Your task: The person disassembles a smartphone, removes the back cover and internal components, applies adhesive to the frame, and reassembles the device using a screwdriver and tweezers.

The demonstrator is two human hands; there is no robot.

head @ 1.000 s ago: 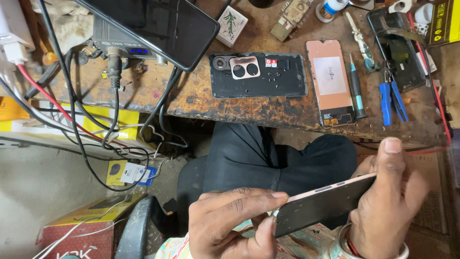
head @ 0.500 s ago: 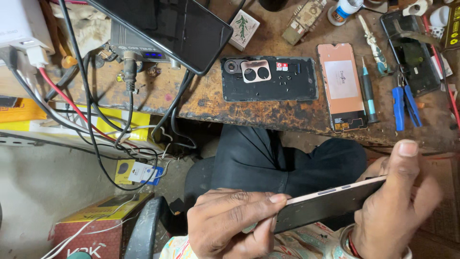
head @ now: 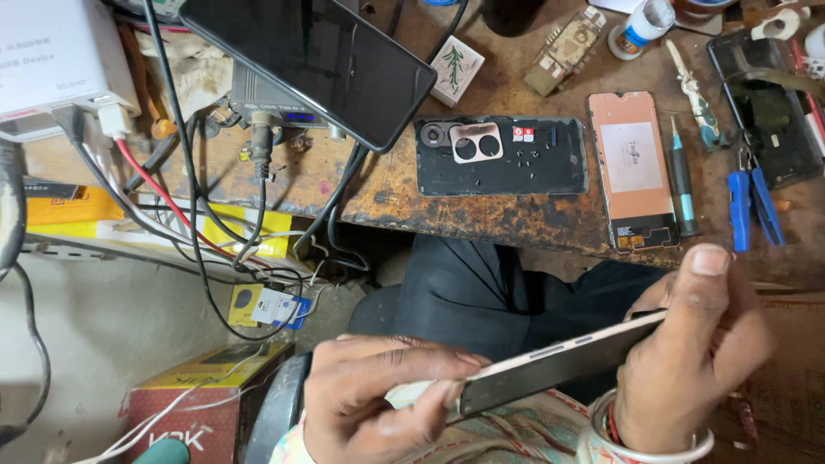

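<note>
A slim phone point(head: 559, 365) with a pale metal edge is held edge-up over my lap, tilted up to the right. My left hand point(head: 387, 395) pinches its lower left end, along with a small whitish piece point(head: 412, 393) against that end. My right hand point(head: 696, 344) grips the upper right end, thumb over the top. On the worn wooden bench point(head: 447, 206) above lie a black phone back cover point(head: 503, 156) with a pink camera frame and a copper-coloured phone screen panel point(head: 634, 167).
A large dark tablet point(head: 318, 60) leans over a small grey box point(head: 275, 107) with cables hanging off the bench edge. A screwdriver point(head: 681, 185), blue-handled pliers point(head: 752, 206), a white bottle point(head: 640, 24) and another dark phone point(head: 769, 112) lie at right. Cardboard boxes point(head: 202, 404) sit on the floor.
The view has shifted slightly; both hands still hold the phone, which sits a little lower and further right in view. Grip looks unchanged.
</note>
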